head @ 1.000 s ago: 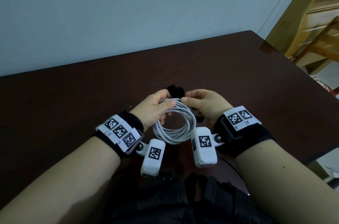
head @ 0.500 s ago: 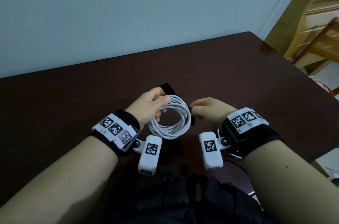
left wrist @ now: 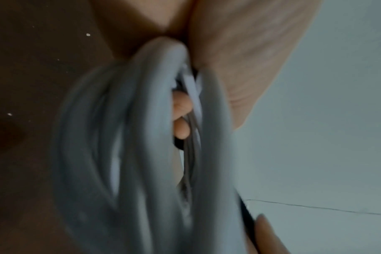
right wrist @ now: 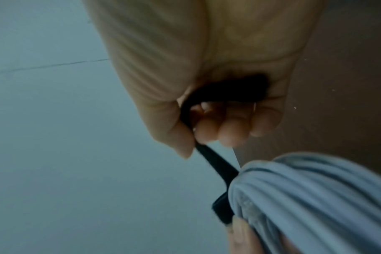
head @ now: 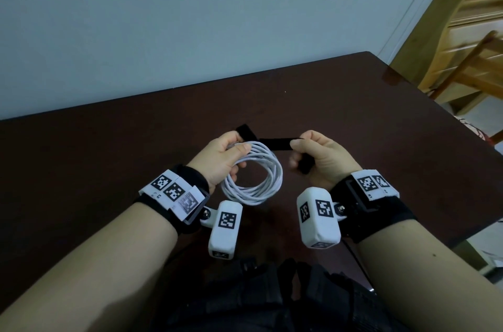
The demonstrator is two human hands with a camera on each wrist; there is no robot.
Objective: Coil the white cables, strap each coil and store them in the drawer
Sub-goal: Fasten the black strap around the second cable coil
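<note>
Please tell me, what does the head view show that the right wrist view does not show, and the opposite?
Only the head view shows the whole white cable coil, the left hand gripping its top, both wrist cameras, the dark table and wooden furniture. Only the right wrist view shows, from below, the curled fingers of the right hand closed on the black strap. Both show that strap pulled straight between the right hand's grip and the coil.
</note>
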